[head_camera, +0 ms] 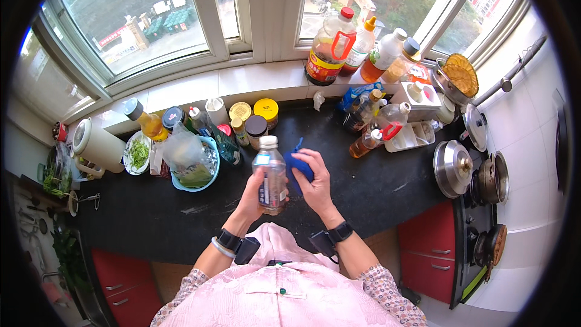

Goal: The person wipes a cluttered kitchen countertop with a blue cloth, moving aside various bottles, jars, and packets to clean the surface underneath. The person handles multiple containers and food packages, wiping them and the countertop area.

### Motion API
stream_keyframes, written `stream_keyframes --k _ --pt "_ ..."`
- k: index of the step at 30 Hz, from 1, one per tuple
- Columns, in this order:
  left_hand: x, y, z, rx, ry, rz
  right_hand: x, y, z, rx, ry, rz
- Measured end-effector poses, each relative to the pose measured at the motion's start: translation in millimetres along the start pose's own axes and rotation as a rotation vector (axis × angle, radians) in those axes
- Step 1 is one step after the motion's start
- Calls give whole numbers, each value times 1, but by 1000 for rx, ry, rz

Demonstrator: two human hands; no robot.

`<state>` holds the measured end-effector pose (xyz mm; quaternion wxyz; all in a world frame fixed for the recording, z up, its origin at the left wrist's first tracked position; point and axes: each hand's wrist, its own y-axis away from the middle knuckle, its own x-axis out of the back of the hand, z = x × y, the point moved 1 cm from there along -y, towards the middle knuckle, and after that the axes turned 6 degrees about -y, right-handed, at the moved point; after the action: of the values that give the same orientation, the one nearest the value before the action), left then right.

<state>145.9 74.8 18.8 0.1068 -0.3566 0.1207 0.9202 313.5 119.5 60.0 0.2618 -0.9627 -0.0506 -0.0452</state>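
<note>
My left hand (251, 197) is wrapped around a clear plastic bottle (272, 177) with a white cap and a label that bears writing. The bottle stands nearly upright above the black countertop (358, 200). Close at its right side, my right hand (316, 181) grips a blue cloth (303, 167), bunched between thumb and fingers. A thin blue loop sticks up from the cloth. I cannot tell whether cloth and bottle touch. Behind the bottle are a jar with a dark lid (257, 127) and a jar with a yellow lid (266, 111).
To the left, a light-blue basket (179, 185) holds a plastic bag, near a plate of chopped greens (137, 153) and a pale jug (100, 147). At right stand oil bottles (366, 143), a white tray (408, 142) and a metal lidded pot (453, 168). Large bottles (327, 50) line the windowsill.
</note>
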Motion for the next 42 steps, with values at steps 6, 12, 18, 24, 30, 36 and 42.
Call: stream_keyframes --k 6,12,18,24,30,36,42 --pt "-1 -5 2 -48 -140 30 5 12 -13 -93 9 18" --pt "-7 3 -3 -40 -111 -44 7 -12 -4 -149 159 1" --pt "-11 -8 3 -37 -127 147 -2 10 -18 -96 30 -48" --pt "-8 -7 10 -97 -112 149 -6 11 -46 269 115 -195" --pt "-9 -3 2 15 19 129 -4 6 -49 263 248 -140" --pt "6 -7 19 -130 -99 -19 1 30 -33 65 -76 -33" --pt "-18 -12 15 -257 -348 156 -7 14 -6 -253 -279 123"
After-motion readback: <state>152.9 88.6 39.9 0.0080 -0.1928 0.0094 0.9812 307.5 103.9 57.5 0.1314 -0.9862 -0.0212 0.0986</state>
